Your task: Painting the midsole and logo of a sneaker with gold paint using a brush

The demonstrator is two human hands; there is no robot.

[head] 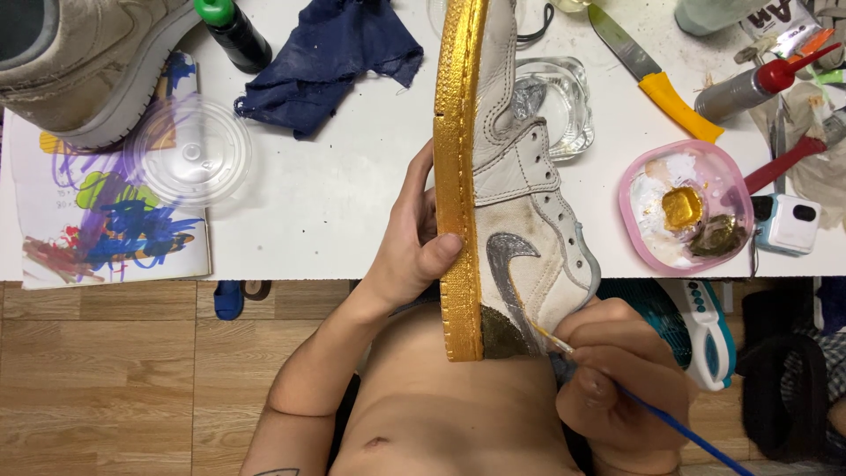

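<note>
My left hand (pixel 407 238) grips a white sneaker (pixel 520 185) by its gold-painted sole (pixel 458 176), holding it on its side above the table edge. The shoe has a silver curved mark on its side and a dark gold patch at the heel. My right hand (pixel 617 370) pinches a thin blue-handled paintbrush (pixel 652 410), and its tip touches the shoe near the heel, just under the silver mark.
A pink dish (pixel 634 220) with gold paint sits on the white table (pixel 335 203) to the right. A yellow-handled palette knife (pixel 652 75), glass ashtray (pixel 555 101), blue rag (pixel 335 53), clear lid (pixel 189 150), scribbled paper (pixel 106 220), green-capped bottle (pixel 231 31) and second sneaker (pixel 79 62) lie around.
</note>
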